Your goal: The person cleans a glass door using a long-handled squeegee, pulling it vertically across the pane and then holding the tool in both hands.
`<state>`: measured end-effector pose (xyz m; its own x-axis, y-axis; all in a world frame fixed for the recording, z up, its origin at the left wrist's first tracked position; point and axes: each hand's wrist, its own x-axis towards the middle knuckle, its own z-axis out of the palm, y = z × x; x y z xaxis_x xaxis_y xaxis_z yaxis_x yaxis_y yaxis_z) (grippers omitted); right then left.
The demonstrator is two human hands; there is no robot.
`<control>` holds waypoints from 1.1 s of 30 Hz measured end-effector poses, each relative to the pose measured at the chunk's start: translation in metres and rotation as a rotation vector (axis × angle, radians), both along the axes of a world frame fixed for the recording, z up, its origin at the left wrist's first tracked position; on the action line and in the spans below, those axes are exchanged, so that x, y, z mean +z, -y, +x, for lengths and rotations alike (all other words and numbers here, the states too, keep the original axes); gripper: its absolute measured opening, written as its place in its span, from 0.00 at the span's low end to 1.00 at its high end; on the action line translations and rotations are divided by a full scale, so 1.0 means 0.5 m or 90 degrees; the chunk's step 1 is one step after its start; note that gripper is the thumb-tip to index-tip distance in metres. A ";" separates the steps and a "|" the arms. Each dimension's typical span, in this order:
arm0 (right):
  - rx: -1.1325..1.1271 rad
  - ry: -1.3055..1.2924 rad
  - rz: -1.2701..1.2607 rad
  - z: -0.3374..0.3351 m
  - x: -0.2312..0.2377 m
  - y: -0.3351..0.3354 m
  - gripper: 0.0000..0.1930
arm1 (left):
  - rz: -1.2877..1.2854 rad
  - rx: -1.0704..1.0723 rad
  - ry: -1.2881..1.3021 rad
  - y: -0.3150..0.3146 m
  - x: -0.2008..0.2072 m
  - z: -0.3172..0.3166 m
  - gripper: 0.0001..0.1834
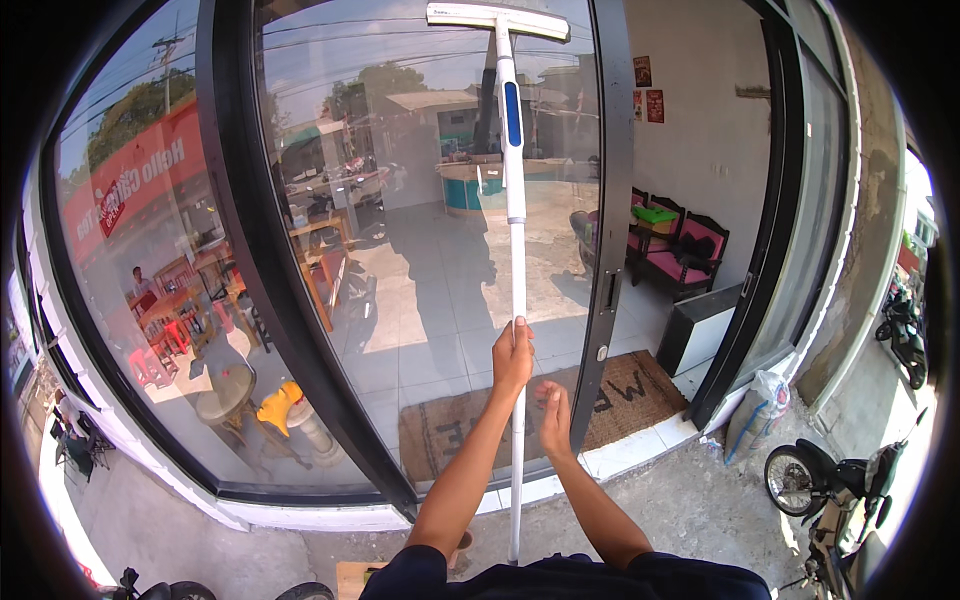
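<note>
A long white window squeegee (517, 265) stands upright before me, a blue panel on its upper shaft. Its wide head (465, 15) lies against the upper part of the dark-framed glass door (430, 290). My left hand (513, 358) is wrapped round the lower pole, thumb pointing up. Just right of the pole and a little lower, my right hand (554, 418) is off it, fingers loosely bent and apart, holding nothing. The pole's lower end runs down toward my dark shirt.
Right of the glass is a doorway with a brown mat (632, 400) and pink-cushioned chairs (695, 250) inside. A tied sack (757, 415) leans by the wall. Motorcycles (815, 480) stand at right. Behind the left pane (130, 260) are tables and red stools.
</note>
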<state>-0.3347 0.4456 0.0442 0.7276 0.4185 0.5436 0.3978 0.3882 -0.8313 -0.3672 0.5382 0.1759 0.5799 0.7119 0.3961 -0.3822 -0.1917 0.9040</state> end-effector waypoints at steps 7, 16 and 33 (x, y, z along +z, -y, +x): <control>0.260 -0.185 -0.154 -0.037 -0.294 0.100 0.27 | -0.051 -0.019 -0.004 0.021 0.011 0.091 0.28; 0.082 -0.057 -0.121 0.111 0.016 0.074 0.29 | 0.156 0.022 -0.020 0.005 0.291 0.211 0.30; 0.112 -0.071 -0.151 0.165 -0.111 0.159 0.30 | 0.204 0.053 0.031 0.061 0.095 0.265 0.25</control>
